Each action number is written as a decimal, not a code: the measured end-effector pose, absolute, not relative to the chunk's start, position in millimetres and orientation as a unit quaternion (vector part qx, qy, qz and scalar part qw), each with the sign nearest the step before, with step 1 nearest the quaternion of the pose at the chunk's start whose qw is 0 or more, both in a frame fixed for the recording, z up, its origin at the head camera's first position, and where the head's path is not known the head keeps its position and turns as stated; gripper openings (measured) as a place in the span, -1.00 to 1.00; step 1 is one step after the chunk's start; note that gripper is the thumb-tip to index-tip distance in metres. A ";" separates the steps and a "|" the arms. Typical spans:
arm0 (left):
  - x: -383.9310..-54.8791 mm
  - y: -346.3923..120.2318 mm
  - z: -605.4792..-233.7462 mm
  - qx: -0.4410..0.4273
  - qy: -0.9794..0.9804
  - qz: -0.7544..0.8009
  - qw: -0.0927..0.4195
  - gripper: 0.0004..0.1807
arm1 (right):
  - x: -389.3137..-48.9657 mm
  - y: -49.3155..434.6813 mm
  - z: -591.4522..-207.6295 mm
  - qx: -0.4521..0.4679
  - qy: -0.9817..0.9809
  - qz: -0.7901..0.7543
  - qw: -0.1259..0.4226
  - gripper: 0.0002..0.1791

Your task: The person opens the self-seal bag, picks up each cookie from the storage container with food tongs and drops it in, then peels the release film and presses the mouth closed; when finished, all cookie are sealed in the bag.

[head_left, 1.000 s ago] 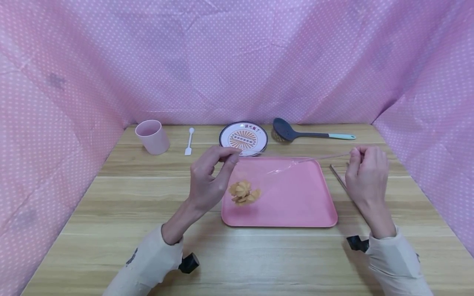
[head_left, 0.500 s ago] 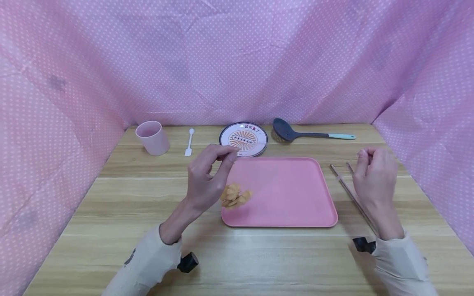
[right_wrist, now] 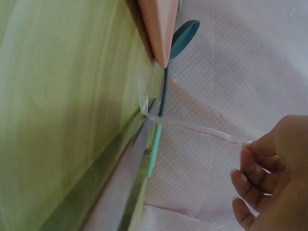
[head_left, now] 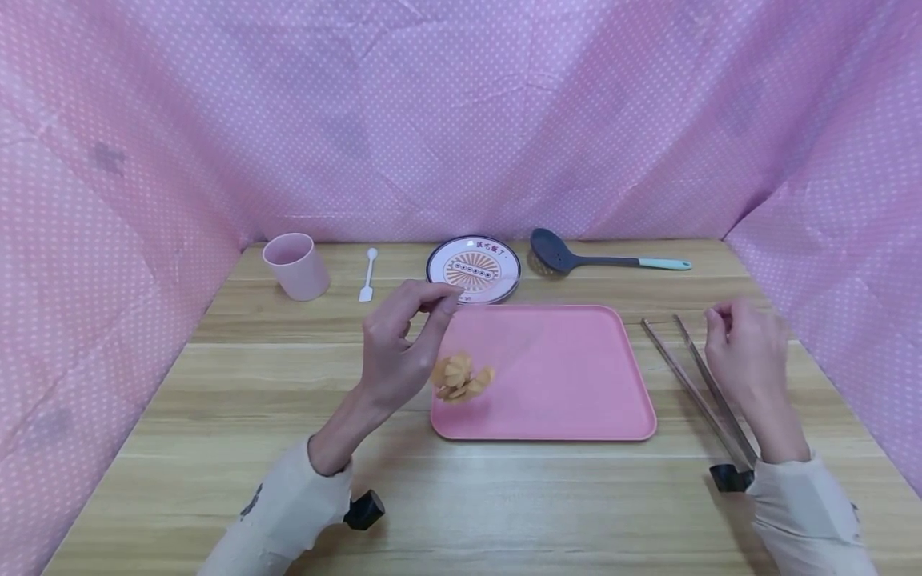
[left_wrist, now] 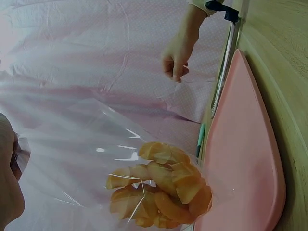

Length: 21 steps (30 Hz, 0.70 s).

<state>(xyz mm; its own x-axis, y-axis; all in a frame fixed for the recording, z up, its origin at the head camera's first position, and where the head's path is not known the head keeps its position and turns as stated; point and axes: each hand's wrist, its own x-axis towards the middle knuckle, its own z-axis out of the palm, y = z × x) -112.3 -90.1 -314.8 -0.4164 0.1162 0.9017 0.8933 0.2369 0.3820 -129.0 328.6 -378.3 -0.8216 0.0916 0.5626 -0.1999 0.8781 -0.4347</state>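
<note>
My left hand [head_left: 399,348] pinches the top of a clear plastic bag [left_wrist: 103,144] between thumb and fingers. Several fluted, golden-brown snack pieces [left_wrist: 161,187] lie in the bottom of the bag, which hangs over the left part of a pink tray [head_left: 558,376]. To the right of the tray, my right hand [head_left: 752,356] is raised above metal tongs [head_left: 686,380]. Its thumb and forefinger pinch a thin clear strip [right_wrist: 207,132] with reddish marks, whose loose end trails away in the right wrist view. In the head view this strip is too faint to make out.
Behind the tray stands a round patterned plate [head_left: 474,268], with a dark skimmer [head_left: 555,252] with a mint handle tip to its right. A pink cup [head_left: 298,272] and a small white spatula [head_left: 368,276] are at the back left. Pink dotted cloth [head_left: 461,120] surrounds the wooden table.
The strip stretched between both hands a second ago has come away from the bag. My right hand has moved right and slightly nearer, uncovering more of the tongs. My left hand shifted slightly left.
</note>
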 end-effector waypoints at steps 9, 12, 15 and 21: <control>-112.1 -90.9 -318.0 -0.370 -0.681 -0.493 0.395 -0.90 | -131.9 338.4 -392.4 0.013 -0.948 0.221 0.231 -0.79; -112.0 -91.1 -318.5 -0.371 -0.682 -0.494 0.391 -0.89 | -131.5 340.0 -393.6 0.014 -0.949 0.217 0.227 -0.77; -111.8 -91.3 -318.5 -0.372 -0.683 -0.497 0.386 -0.88 | -130.7 341.2 -392.5 0.021 -0.949 0.210 0.234 -0.76; -112.2 -90.8 -318.6 -0.373 -0.681 -0.500 0.384 -0.89 | -127.2 341.4 -386.7 0.012 -0.951 0.201 0.235 -0.77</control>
<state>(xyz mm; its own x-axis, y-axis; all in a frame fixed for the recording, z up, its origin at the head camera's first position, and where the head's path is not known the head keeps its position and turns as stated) -112.2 -90.8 -318.6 -0.4268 0.1243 0.8958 0.8918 0.2224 0.3940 -127.2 341.4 -386.7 -0.8889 0.0724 0.4524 -0.1171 0.9187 -0.3771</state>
